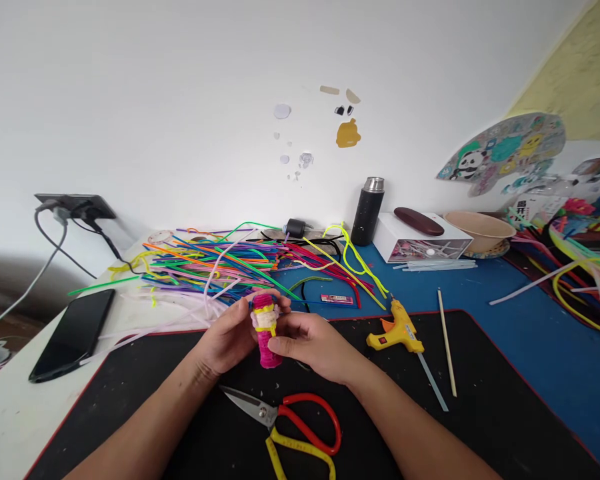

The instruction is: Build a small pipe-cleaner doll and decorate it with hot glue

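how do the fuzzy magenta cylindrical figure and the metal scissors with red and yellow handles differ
The fuzzy magenta cylindrical figure is held in the right hand, with the left hand close around its top; the metal scissors with red and yellow handles lie on the black mat.
The figure is roughly upright; the scissors lie flat.
The figure looks short and fuzzy; the scissors look longer and smoother.
Both show some yellow.
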A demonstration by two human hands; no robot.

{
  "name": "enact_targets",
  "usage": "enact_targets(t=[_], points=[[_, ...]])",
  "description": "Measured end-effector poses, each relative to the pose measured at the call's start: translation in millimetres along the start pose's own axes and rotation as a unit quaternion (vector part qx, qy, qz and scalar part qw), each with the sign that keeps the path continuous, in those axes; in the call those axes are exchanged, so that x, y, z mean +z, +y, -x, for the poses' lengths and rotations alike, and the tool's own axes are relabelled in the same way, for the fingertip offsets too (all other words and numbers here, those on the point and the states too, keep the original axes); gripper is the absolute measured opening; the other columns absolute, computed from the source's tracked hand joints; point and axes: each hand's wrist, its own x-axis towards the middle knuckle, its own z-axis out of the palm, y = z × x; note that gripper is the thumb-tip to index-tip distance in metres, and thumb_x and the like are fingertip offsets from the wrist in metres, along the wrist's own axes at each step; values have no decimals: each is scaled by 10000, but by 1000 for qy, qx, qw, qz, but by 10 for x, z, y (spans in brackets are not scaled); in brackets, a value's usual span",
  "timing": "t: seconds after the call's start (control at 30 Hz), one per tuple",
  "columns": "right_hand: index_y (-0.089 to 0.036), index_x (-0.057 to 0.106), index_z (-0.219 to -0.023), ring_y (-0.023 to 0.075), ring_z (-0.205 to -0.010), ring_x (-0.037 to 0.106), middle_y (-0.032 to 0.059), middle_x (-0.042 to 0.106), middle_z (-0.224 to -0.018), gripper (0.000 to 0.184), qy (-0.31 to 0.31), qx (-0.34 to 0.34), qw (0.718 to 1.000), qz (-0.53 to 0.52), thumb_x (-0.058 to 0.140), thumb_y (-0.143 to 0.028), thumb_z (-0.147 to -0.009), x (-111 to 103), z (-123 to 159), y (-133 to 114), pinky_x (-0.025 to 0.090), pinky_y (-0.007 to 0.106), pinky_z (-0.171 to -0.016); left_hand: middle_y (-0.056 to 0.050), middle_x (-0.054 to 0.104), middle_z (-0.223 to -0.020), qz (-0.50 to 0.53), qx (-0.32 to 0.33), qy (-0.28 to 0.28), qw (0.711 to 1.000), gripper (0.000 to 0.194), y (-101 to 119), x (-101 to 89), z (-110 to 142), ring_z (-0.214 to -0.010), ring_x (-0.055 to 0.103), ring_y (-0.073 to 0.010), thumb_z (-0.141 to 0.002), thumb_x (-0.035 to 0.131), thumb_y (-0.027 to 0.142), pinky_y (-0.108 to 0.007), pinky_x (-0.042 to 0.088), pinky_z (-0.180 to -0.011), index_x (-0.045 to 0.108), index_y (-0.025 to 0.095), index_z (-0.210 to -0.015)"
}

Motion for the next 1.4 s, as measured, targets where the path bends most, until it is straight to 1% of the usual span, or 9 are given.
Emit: enact_targets(t=[0.17, 0.27, 0.43, 0.63, 0.77, 0.97, 1.2, 1.3, 1.4], points=[[-187, 806, -969, 202, -843, 667, 20, 762, -917, 476, 1, -1, 1000, 3, 920, -590, -744, -1, 1, 11, 482, 334, -816, -138, 757, -1241, -2, 5, 10, 1000, 492, -9, -24, -1, -1198, 701, -337, -863, 810, 605, -453, 549, -1063, 809, 211, -1158], [-190, 807, -963, 194, -827, 653, 15, 753, -899, 463, -1, -1, 1000, 6, 909, -592, -758, 2, 2, 12, 473, 327, -802, -121, 768, -1197, 7, 3, 6, 1000, 478, -2, -3, -4, -1173, 707, -313, -848, 834, 586, -422, 546, -1059, 816, 214, -1148], [-185, 807, -972, 190, -818, 646, 16, 749, -893, 438, 1, 0, 1000, 11, 906, -564, -775, 4, 6, 18, 469, 329, -797, -95, 773, -1133, 30, 0, 3, 1000, 444, 8, 41, -11, -1083, 719, -251, -842, 854, 552, -355, 573, -998, 825, 207, -1120], [-194, 814, -971, 213, -863, 674, 29, 770, -938, 436, 5, -3, 1000, 17, 903, -575, -778, 2, 10, 6, 489, 347, -830, -87, 769, -1086, 45, -4, 20, 999, 414, 1, 44, -27, -1062, 712, -242, -823, 877, 517, -350, 563, -1008, 831, 191, -1075], [-191, 809, -972, 223, -890, 689, 36, 772, -951, 473, -3, -7, 1000, 8, 892, -614, -778, 3, 4, -13, 496, 362, -873, -78, 762, -1056, 57, 0, 25, 998, 380, -3, 35, -35, -1020, 715, -226, -826, 883, 482, -329, 574, -959, 829, 188, -1059], [-178, 800, -1023, 225, -935, 697, 56, 770, -1006, 544, -23, -1, 1000, -7, 885, -652, -771, 8, 0, -29, 515, 373, -912, -82, 772, -1076, 84, 20, 37, 996, 374, 7, -15, -45, -998, 723, -219, -841, 886, 434, -308, 589, -899, 819, 164, -1090], [-180, 786, -977, 224, -944, 708, 42, 775, -974, 475, -18, 5, 1000, -7, 942, -564, -746, 2, -4, -23, 514, 387, -961, -91, 787, -1095, 102, 13, 18, 995, 371, -2, -29, -46, -1000, 738, -239, -885, 855, 411, -322, 587, -873, 805, 170, -1164], [-190, 781, -985, 221, -950, 711, 33, 772, -981, 460, -19, 7, 1000, -9, 927, -568, -767, -1, -8, -11, 510, 388, -970, -89, 793, -1115, 102, 7, 15, 995, 395, -1, -21, -44, -1017, 742, -241, -899, 838, 436, -331, 587, -889, 799, 178, -1195], [-195, 783, -994, 224, -955, 717, 31, 775, -989, 462, -17, 6, 1000, -18, 935, -562, -757, -3, -11, 9, 509, 392, -976, -102, 798, -1159, 110, -7, 10, 994, 470, 10, -14, -45, -1049, 749, -248, -911, 810, 505, -350, 577, -954, 783, 172, -1242]])
